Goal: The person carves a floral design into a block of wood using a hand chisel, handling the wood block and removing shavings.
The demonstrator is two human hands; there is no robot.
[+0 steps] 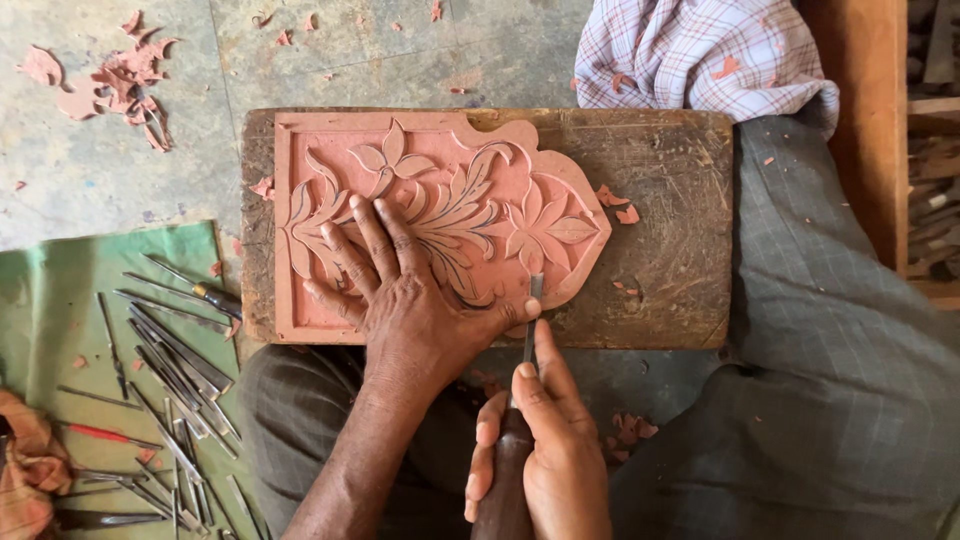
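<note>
Underhand, smooth terracotta floral relief (470,215)

Open passage: bare board (670,220) right of carved panel (440,220). Obstructions: metal tools (170,370) crowding green cloth (60,290) at left; clay scraps (120,75) beyond.

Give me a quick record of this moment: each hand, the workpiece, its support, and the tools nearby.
Left hand: flat on the carved panel, thumb against the blade
Right hand: grips a chisel, tip at the panel's lower edge
Carved panel: reddish, leaf and flower relief
Board: worn wood, under the panel
Spare tools: on a green cloth
</note>
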